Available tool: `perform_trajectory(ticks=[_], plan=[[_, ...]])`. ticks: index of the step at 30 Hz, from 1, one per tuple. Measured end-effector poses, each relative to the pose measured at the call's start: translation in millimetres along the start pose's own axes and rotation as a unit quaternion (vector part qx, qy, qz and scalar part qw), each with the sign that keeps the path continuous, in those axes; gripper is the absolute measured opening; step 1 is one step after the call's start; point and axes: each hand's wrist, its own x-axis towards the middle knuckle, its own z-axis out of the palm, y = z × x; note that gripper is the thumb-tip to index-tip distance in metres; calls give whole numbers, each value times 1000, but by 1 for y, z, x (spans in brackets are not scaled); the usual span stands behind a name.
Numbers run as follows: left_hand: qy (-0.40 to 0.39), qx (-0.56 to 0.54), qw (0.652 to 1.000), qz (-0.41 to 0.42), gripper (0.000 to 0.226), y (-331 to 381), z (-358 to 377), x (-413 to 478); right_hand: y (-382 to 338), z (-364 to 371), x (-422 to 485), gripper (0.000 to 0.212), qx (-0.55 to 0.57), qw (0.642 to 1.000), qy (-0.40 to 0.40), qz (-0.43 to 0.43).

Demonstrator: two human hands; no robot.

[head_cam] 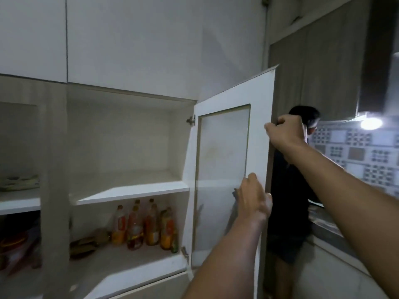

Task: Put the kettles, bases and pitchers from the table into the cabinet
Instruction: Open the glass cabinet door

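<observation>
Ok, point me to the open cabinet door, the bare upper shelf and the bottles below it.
cabinet door (224, 212): head view, lower frosted panel.
upper shelf (129, 186): head view, bare top surface.
bottles (151, 225): head view, label of a middle bottle.

The cabinet door (259, 130) is smooth matt white board around a frosted, faintly stained panel (222, 145), hung on metal hinges (191, 120), while the bottles (149, 225) look like glossy plastic and the wall tiles (356, 152) shine.
</observation>
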Motion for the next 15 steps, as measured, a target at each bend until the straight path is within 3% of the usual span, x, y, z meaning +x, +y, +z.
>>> perform_trajectory(ticks=[5,11,15], plan=[[-13,-1,1000,-5,40,36,83,32,67,-29,72,29,9,999,8,37],[-114,-10,993,-20,87,50,143,67,125,-33,128,12,4,998,12,61],[-165,13,986,-13,90,53,155,81,146,-33,147,19,-13,997,16,72]])
